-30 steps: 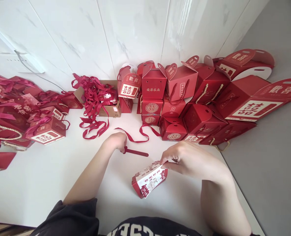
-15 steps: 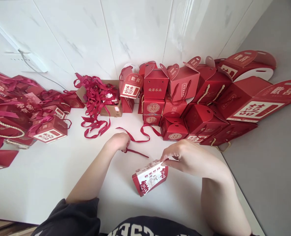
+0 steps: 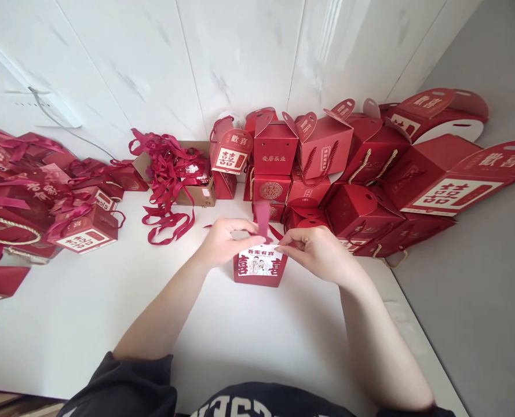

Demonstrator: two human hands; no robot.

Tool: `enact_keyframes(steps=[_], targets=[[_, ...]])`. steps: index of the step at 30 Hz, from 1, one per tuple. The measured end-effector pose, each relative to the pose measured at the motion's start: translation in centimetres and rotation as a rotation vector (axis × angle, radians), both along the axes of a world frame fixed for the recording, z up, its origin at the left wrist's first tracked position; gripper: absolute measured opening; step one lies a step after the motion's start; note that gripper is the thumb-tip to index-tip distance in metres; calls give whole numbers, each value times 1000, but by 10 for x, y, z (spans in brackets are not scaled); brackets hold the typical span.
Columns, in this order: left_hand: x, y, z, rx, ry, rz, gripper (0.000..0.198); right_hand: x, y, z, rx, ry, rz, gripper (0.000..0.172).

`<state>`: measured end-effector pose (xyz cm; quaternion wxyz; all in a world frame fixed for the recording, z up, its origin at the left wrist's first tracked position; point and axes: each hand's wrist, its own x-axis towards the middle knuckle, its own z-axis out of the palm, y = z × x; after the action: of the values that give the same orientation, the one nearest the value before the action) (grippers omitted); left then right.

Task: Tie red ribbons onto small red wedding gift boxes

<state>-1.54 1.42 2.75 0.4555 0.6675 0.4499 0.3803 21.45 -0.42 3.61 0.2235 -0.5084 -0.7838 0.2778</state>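
Observation:
A small red and white gift box stands upright on the white table, its printed front with a drawn couple facing me. My left hand is closed in a pinch at the box's top edge, on a dark red ribbon whose short end sticks up, slightly blurred. On the other side, my right hand pinches the top right corner of the box between thumb and fingers. Where the ribbon passes at the box top is partly hidden by my fingers.
Behind on the left, a cardboard box overflows with tangled ribbons. Stacked red gift boxes line the wall to the right. More red boxes, several with bows, crowd the far left of the white table.
My left hand has brought the ribbon rightward to the box top. The box, tilted before, now stands upright and farther from me, with my right hand still on it.

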Motion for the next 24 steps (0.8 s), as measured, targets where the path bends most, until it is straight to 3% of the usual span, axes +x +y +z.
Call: enact_keyframes(steps=[6,9,11,18,24], targets=[[10,9,-24,-121,-75,-28,19,2,-1,-1,-25,55,15,20],[9,14,-30,-146,-149,-44,26,0,5,-5,-26,190,27,34],[9,15,-33,-191,-202,-69,32,-2,11,-11,-38,320,59,34],[11,18,-36,-269,-303,-191,35,-9,27,-39,-274,679,447,37],[9,20,-42,-240,-293,-225,30,-8,25,-37,-265,678,409,29]])
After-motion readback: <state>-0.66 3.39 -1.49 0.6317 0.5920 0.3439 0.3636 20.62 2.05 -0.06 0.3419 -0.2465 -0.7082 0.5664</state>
